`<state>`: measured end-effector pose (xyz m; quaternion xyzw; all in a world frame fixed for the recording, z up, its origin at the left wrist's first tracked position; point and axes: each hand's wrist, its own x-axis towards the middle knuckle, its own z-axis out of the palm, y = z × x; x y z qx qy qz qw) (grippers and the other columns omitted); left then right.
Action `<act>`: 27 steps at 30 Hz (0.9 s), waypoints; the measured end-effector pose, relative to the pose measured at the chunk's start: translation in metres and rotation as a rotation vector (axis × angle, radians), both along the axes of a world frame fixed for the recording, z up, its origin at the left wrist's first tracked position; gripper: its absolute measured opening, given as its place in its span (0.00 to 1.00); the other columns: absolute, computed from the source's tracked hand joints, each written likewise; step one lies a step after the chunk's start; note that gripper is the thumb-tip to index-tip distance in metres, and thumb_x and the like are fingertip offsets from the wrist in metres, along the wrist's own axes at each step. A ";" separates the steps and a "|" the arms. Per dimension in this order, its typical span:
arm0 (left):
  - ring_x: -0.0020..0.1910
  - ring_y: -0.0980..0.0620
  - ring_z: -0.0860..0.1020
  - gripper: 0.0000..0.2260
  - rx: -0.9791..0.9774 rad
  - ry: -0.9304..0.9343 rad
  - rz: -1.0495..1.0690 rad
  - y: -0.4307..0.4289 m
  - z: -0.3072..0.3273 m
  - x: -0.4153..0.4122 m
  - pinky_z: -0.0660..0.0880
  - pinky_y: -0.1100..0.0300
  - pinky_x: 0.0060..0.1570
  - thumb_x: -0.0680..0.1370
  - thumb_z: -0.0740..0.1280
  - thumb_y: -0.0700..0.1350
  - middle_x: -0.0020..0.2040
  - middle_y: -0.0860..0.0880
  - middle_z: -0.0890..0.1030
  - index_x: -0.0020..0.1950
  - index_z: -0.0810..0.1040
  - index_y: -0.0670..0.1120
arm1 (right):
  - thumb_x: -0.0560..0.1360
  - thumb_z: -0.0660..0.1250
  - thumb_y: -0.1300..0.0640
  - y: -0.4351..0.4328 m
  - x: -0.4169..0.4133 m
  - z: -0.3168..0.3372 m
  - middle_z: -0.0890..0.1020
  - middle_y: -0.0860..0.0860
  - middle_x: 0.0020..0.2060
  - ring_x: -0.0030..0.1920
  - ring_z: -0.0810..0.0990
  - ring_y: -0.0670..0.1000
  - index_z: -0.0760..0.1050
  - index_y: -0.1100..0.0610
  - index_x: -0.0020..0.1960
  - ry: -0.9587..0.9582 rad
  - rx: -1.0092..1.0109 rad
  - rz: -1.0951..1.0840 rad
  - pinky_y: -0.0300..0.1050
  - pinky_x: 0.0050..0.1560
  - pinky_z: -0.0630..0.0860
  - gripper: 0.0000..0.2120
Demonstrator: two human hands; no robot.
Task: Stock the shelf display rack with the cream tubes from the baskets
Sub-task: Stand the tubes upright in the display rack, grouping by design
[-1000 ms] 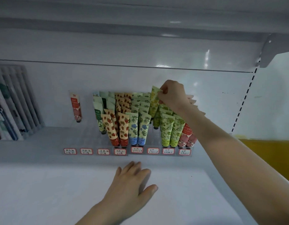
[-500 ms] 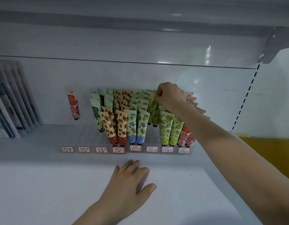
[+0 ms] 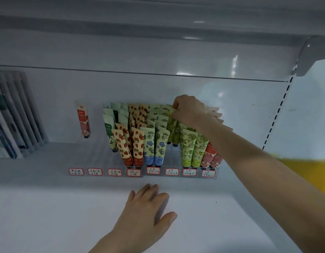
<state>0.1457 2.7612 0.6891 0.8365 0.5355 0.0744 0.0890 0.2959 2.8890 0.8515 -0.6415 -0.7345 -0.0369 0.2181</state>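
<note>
Cream tubes (image 3: 150, 143) upright in the display rack (image 3: 173, 158) at frame centre, right hand (image 3: 190, 110) reaching in from lower right, curled, pinching a yellow-green tube (image 3: 171, 125) by its top, left hand (image 3: 147, 207) flat, fingers relaxed, on the shelf (image 3: 48, 207).

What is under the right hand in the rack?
The right hand pinches the top of a yellow-green tube standing in a back row. Past the wrist, pink tube tops peek out; the rest is covered.

Left hand (image 3: 148, 207) flat (right hand (image 3: 190, 111) curled)
</note>
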 end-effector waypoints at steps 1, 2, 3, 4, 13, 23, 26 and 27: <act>0.75 0.59 0.45 0.43 -0.005 0.004 -0.001 0.000 0.000 0.000 0.47 0.54 0.72 0.60 0.33 0.70 0.76 0.59 0.51 0.71 0.59 0.60 | 0.75 0.64 0.59 0.002 -0.002 -0.001 0.79 0.53 0.50 0.48 0.77 0.53 0.74 0.58 0.55 0.006 0.007 -0.007 0.42 0.41 0.68 0.10; 0.75 0.58 0.44 0.43 -0.009 0.007 0.000 0.001 0.000 0.000 0.47 0.54 0.72 0.60 0.33 0.70 0.77 0.58 0.50 0.71 0.59 0.60 | 0.75 0.64 0.58 0.004 -0.003 -0.002 0.79 0.54 0.48 0.46 0.77 0.53 0.75 0.59 0.54 0.010 0.016 -0.011 0.42 0.40 0.70 0.09; 0.75 0.58 0.44 0.43 -0.010 0.010 -0.001 0.001 0.000 0.001 0.47 0.54 0.72 0.59 0.33 0.70 0.77 0.58 0.50 0.71 0.59 0.60 | 0.75 0.64 0.58 0.006 -0.004 -0.003 0.79 0.54 0.46 0.46 0.78 0.54 0.75 0.60 0.52 0.006 0.024 -0.016 0.43 0.40 0.71 0.08; 0.75 0.58 0.44 0.44 -0.010 0.013 -0.001 0.001 0.000 0.000 0.47 0.54 0.72 0.59 0.33 0.70 0.77 0.57 0.50 0.71 0.59 0.60 | 0.75 0.64 0.58 0.007 -0.004 -0.004 0.78 0.54 0.44 0.45 0.78 0.54 0.75 0.61 0.51 -0.003 0.026 -0.022 0.43 0.39 0.72 0.08; 0.75 0.58 0.45 0.43 -0.008 0.014 -0.006 0.003 0.001 0.001 0.47 0.54 0.71 0.59 0.33 0.70 0.77 0.57 0.51 0.70 0.61 0.59 | 0.76 0.62 0.62 0.021 -0.004 -0.003 0.80 0.54 0.46 0.43 0.77 0.53 0.77 0.60 0.52 -0.075 0.027 -0.051 0.42 0.38 0.70 0.07; 0.75 0.59 0.43 0.43 0.005 0.011 -0.013 0.002 -0.001 0.001 0.47 0.55 0.71 0.59 0.32 0.69 0.77 0.57 0.50 0.70 0.60 0.59 | 0.76 0.61 0.62 0.029 -0.009 -0.001 0.79 0.53 0.45 0.46 0.77 0.54 0.76 0.58 0.51 -0.300 0.063 -0.081 0.42 0.42 0.68 0.06; 0.75 0.59 0.43 0.42 -0.002 0.001 -0.013 0.001 0.000 0.001 0.46 0.56 0.71 0.59 0.32 0.69 0.77 0.57 0.49 0.69 0.60 0.59 | 0.76 0.61 0.63 0.028 -0.009 -0.002 0.75 0.52 0.40 0.42 0.73 0.53 0.74 0.58 0.50 -0.305 0.061 -0.081 0.43 0.42 0.67 0.05; 0.75 0.59 0.43 0.42 -0.006 -0.001 -0.013 0.001 0.000 0.000 0.46 0.55 0.71 0.60 0.32 0.69 0.77 0.57 0.50 0.69 0.60 0.59 | 0.76 0.60 0.64 0.028 -0.010 -0.002 0.74 0.52 0.40 0.41 0.72 0.52 0.74 0.58 0.49 -0.305 0.068 -0.076 0.43 0.43 0.67 0.05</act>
